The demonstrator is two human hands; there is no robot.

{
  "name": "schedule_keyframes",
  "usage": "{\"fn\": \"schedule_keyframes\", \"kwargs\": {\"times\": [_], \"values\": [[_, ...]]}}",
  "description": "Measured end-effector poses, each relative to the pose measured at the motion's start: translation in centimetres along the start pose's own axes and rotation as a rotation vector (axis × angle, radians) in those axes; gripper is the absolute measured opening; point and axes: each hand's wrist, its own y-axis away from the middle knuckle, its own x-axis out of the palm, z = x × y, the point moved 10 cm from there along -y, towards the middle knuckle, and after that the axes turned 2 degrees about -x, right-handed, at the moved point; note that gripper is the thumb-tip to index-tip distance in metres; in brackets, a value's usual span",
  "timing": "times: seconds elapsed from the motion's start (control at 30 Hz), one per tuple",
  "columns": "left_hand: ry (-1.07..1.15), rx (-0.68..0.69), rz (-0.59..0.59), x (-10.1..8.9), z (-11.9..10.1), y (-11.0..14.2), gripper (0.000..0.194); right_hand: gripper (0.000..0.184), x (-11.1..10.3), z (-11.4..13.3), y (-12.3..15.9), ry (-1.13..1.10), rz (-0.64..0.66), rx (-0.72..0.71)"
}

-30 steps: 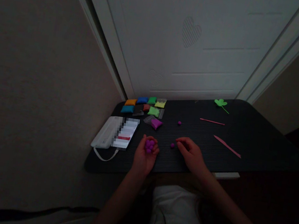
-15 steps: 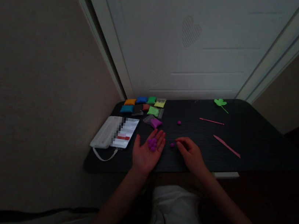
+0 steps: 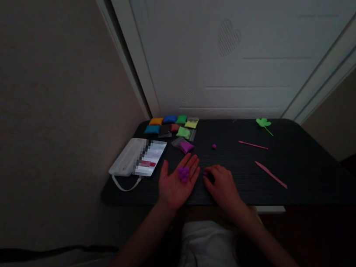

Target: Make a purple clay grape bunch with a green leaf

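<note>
My left hand point(image 3: 175, 186) lies palm up above the table's near part, fingers stretched out, and carries a cluster of small purple clay balls point(image 3: 183, 174) on its palm. Just to the right, my right hand point(image 3: 222, 186) has its thumb and fingertips closed around a single purple clay ball point(image 3: 205, 173), partly hidden by the fingers, at table level. Farther back on the dark table point(image 3: 231, 134) sits another purple clay ball point(image 3: 214, 146). An opened bag of purple clay point(image 3: 186, 147) lies beyond my left fingertips.
Several bags of coloured clay point(image 3: 170, 119) lie at the back left. A white case point(image 3: 128, 157), a phone-like screen point(image 3: 153, 159) and a white cable point(image 3: 125, 189) are at left. Right of my hands are a thin pink stick point(image 3: 253, 145), a pink clay knife point(image 3: 270, 175) and a green clover-shaped piece point(image 3: 263, 123).
My right hand has moved slightly left and its fingers have closed over the nearer purple ball. My left hand has shifted a little right with the cluster.
</note>
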Motion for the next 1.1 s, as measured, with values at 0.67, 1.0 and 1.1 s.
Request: {"fn": "schedule_keyframes", "kwargs": {"times": [0.67,1.0,1.1], "values": [[-0.068,-0.002,-0.079,-0.8,0.4,-0.2,0.048,0.015,-0.4,4.5,1.0,-0.521,-0.079,-0.19],[-0.12,-0.043,-0.056,-0.7,1.2,-0.1,0.042,0.017,-0.8,5.6,1.4,-0.511,-0.056,-0.279],[-0.129,-0.036,-0.057,-0.8,1.1,-0.1,0.038,0.017,-0.6,5.6,1.4,-0.511,-0.047,-0.285]]}}
